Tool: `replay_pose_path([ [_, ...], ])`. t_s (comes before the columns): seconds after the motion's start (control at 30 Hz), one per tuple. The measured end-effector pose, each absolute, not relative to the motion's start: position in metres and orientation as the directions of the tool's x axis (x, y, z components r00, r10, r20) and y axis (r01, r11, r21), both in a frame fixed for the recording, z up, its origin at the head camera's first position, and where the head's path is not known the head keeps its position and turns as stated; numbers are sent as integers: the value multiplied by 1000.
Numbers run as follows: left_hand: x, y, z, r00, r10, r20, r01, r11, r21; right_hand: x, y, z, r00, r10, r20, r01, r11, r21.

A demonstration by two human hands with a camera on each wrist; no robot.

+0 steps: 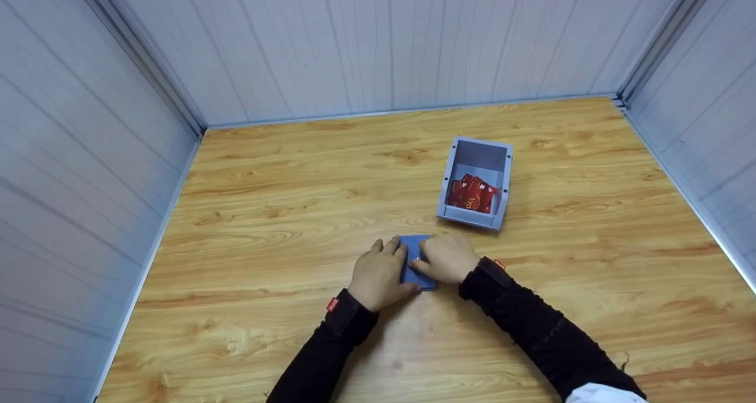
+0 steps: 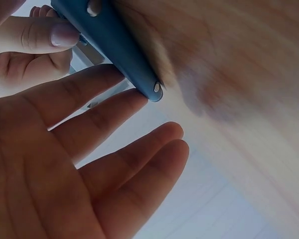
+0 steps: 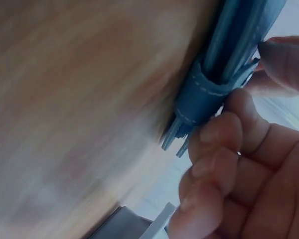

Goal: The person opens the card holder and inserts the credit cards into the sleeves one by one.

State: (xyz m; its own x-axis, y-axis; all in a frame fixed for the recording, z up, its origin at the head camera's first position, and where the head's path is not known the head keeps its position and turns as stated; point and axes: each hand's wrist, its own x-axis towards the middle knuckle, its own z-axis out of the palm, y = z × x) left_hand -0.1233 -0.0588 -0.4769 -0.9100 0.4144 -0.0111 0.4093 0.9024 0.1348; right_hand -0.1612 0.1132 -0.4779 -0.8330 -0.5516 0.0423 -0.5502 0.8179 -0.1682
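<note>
A blue wallet (image 1: 414, 278) with a stitched strap (image 3: 203, 97) lies on the wooden table, between both hands. My left hand (image 1: 378, 276) rests along its left side. In the left wrist view the fingers are nearly straight, two fingertips touching the wallet's edge (image 2: 134, 64). My right hand (image 1: 450, 256) is at the wallet's right side, its fingers curled. Thumb and finger pinch at the strap in the right wrist view. Much of the wallet's right part is hidden under that hand.
Beyond the right hand stands a grey open bin (image 1: 468, 217) with several red packets (image 1: 472, 195) lying in it. Pale panel walls (image 1: 366, 42) enclose the wood-patterned table (image 1: 266, 226) at the back and on both sides.
</note>
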Motion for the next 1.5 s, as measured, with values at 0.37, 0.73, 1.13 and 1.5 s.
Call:
replay_pose_path([
  [0.37, -125, -59, -477, -910, 415, -10, 410, 901, 144, -166, 112, -482, -844, -536, 18, -527, 823, -213],
  [0.73, -124, -60, -477, -906, 424, -4, 418, 894, 160, -166, 113, -481, -809, -588, 22, -571, 776, -269],
  [1.13, -126, -59, -476, -906, 423, -24, 414, 894, 171, -166, 115, -473, -810, -586, 9, -558, 767, -318],
  [1.5, -126, -58, -477, -911, 411, -34, 399, 901, 171, -173, 133, -466, -861, -507, 49, -491, 801, -343],
])
